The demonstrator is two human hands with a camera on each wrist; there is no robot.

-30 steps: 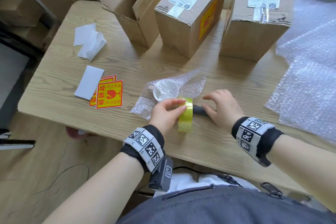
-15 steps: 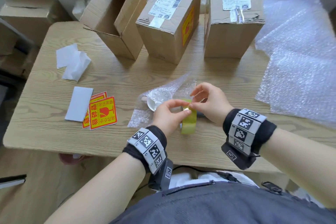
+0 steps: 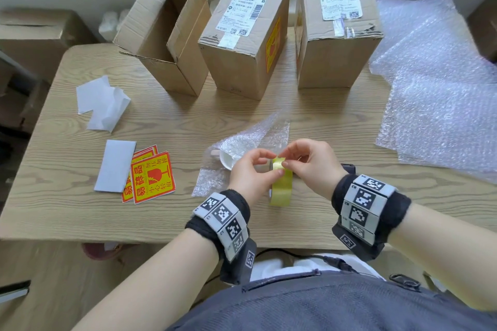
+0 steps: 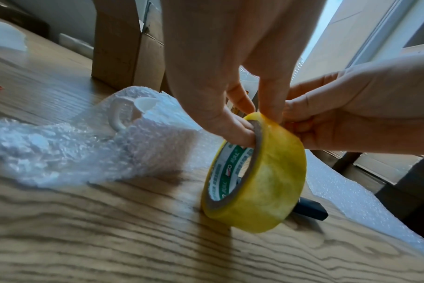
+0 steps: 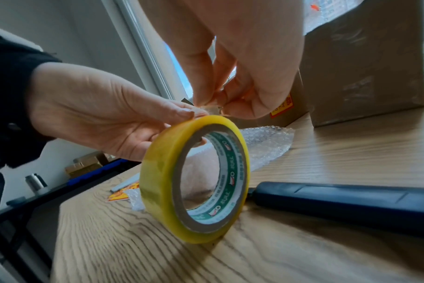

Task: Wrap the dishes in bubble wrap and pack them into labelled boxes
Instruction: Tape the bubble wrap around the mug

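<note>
A yellow tape roll (image 3: 281, 185) stands on edge on the wooden table (image 3: 188, 121). My left hand (image 3: 271, 165) grips its top, fingers inside the core (image 4: 245, 137), thumb on the outer face. My right hand (image 3: 283, 160) pinches at the tape's loose end on top of the roll (image 5: 194, 178). Just behind the hands a white cup (image 3: 228, 160) lies on its side, partly covered by a small bubble wrap sheet (image 3: 252, 140); its handle (image 4: 119, 114) shows through the wrap.
An open cardboard box (image 3: 164, 35) and two taped, labelled boxes (image 3: 242, 43) (image 3: 336, 35) stand at the back. Red-and-yellow fragile stickers (image 3: 153, 180) and white backing papers (image 3: 103, 103) lie left. Large bubble wrap sheets (image 3: 435, 105) cover the right. A dark utility knife (image 5: 339, 201) lies beside the roll.
My right hand has lifted off the knife and come to the top of the roll, where it now pinches at the tape. The left hand keeps holding the roll upright.
</note>
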